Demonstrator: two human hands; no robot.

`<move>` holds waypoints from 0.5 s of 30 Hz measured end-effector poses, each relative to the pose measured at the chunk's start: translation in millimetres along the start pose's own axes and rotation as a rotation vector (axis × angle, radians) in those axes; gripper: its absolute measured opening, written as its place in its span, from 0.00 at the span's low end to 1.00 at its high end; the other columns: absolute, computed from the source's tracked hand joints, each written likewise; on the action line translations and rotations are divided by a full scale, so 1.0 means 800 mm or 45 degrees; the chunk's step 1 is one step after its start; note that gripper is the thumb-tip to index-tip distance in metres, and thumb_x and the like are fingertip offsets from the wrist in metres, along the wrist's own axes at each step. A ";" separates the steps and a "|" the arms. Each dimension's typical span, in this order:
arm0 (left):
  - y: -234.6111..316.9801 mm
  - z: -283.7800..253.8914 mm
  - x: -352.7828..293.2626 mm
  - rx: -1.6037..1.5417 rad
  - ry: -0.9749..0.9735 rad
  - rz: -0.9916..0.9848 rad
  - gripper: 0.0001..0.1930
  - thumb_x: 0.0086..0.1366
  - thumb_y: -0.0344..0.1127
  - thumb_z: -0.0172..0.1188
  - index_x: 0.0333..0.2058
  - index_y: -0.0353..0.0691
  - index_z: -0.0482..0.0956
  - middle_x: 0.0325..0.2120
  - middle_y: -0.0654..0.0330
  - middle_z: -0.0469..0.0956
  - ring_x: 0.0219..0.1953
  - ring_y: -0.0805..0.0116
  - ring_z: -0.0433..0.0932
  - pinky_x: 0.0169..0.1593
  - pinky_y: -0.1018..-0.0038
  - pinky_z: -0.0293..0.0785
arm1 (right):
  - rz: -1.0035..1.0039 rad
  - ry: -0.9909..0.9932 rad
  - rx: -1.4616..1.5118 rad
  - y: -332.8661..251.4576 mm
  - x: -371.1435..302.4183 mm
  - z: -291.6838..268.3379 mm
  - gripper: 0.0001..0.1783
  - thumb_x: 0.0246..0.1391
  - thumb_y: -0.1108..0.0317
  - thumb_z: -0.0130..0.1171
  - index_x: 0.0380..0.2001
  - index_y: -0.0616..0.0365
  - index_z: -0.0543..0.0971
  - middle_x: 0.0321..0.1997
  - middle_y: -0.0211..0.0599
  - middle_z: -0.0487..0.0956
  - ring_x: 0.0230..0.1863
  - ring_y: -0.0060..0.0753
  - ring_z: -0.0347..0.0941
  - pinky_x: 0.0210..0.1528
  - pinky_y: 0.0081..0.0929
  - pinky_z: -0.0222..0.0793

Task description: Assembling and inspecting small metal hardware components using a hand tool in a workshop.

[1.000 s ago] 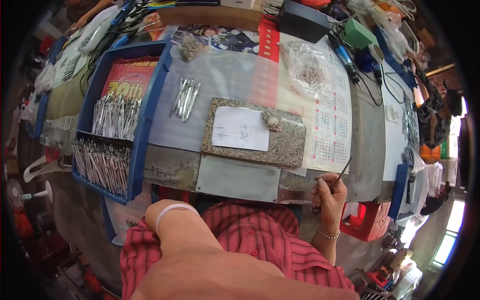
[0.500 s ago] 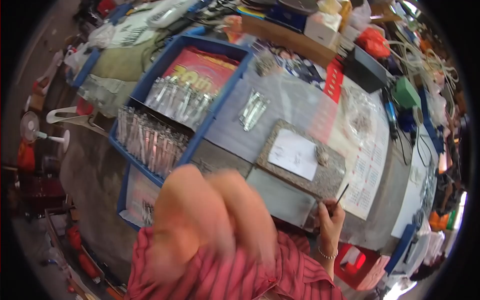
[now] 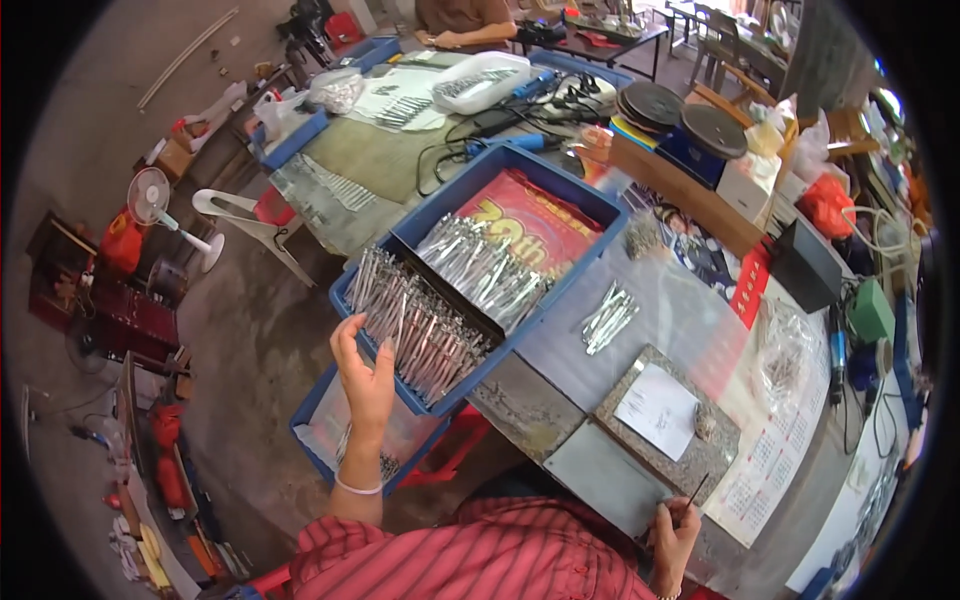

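Left hand (image 3: 365, 378) is spread at the blue tray (image 3: 565, 283), nothing clearly gripped; thin dark stick (image 3: 697, 488) pinched in right hand (image 3: 676, 537); many metal rods (image 3: 425, 335) left in tray, small bunch (image 3: 609, 318) laid on tabletop (image 3: 522, 403), finished share cannot be told

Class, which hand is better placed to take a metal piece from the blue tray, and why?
Left, probably: the left hand is at the tray, fingers apart, beside the metal pieces. The right hand is farther off by the slab, gripping a thin rod.
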State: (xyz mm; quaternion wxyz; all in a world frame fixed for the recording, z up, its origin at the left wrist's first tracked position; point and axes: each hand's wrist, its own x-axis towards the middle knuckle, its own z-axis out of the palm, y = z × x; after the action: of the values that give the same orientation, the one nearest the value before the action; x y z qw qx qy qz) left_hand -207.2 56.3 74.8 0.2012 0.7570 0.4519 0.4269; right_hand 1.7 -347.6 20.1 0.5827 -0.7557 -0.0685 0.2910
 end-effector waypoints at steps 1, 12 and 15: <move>-0.018 0.007 -0.004 -0.013 0.011 0.003 0.23 0.58 0.25 0.59 0.52 0.33 0.65 0.52 0.51 0.65 0.56 0.55 0.64 0.62 0.66 0.56 | -0.104 -0.034 -0.051 0.011 0.001 -0.001 0.04 0.57 0.74 0.55 0.31 0.58 0.70 0.17 0.29 0.72 0.11 0.15 0.62 0.12 0.14 0.55; -0.104 0.041 -0.016 -0.400 0.179 -0.336 0.34 0.59 0.29 0.59 0.61 0.31 0.54 0.59 0.44 0.56 0.62 0.51 0.55 0.66 0.62 0.48 | -0.032 -0.219 -0.146 -0.020 -0.007 0.059 0.04 0.56 0.74 0.57 0.31 0.63 0.74 0.21 0.31 0.75 0.18 0.17 0.68 0.20 0.16 0.63; -0.073 0.030 -0.009 -0.088 0.230 -0.063 0.29 0.61 0.27 0.56 0.60 0.33 0.58 0.59 0.45 0.57 0.62 0.50 0.58 0.65 0.62 0.50 | -0.125 -0.271 -0.291 -0.035 -0.007 0.071 0.04 0.54 0.75 0.58 0.29 0.66 0.76 0.23 0.29 0.76 0.24 0.17 0.70 0.27 0.18 0.66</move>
State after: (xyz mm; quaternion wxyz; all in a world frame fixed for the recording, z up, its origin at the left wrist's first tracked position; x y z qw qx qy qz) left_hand -218.7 81.8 18.1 0.1962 0.6966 0.4717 0.5038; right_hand -25.5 -293.3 39.4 0.4960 -0.7777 -0.1991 0.3308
